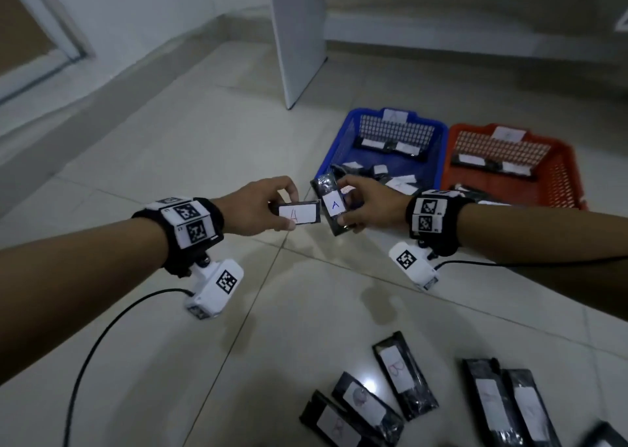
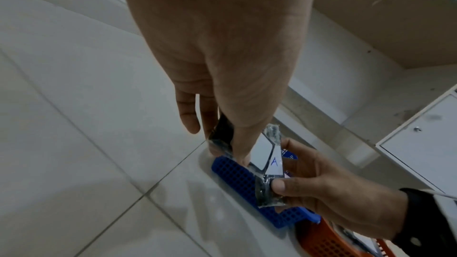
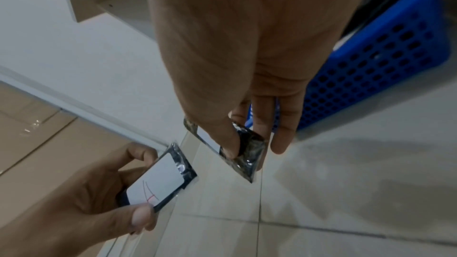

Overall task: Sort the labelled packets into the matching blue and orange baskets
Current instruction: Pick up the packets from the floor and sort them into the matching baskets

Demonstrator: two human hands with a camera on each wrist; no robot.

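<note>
My left hand [image 1: 268, 205] pinches a black packet [image 1: 299, 213] whose white label bears a red A, also seen as the red-A packet [image 3: 163, 179]. Just to its right, my right hand [image 1: 367, 205] grips a second black packet [image 1: 331, 208] with a blue A on its label, seen too as the blue-A packet [image 2: 272, 165]. Both are held above the floor at the near left corner of the blue basket [image 1: 331, 151], which holds several packets. The orange basket [image 1: 564, 181] stands beside it on the right, also with packets inside.
Several more black labelled packets [image 1: 404, 375] lie on the tiled floor near me at the lower right. A white cabinet panel [image 1: 295, 35] stands behind the baskets. Cables [image 1: 88, 355] trail from both wrist cameras across the floor.
</note>
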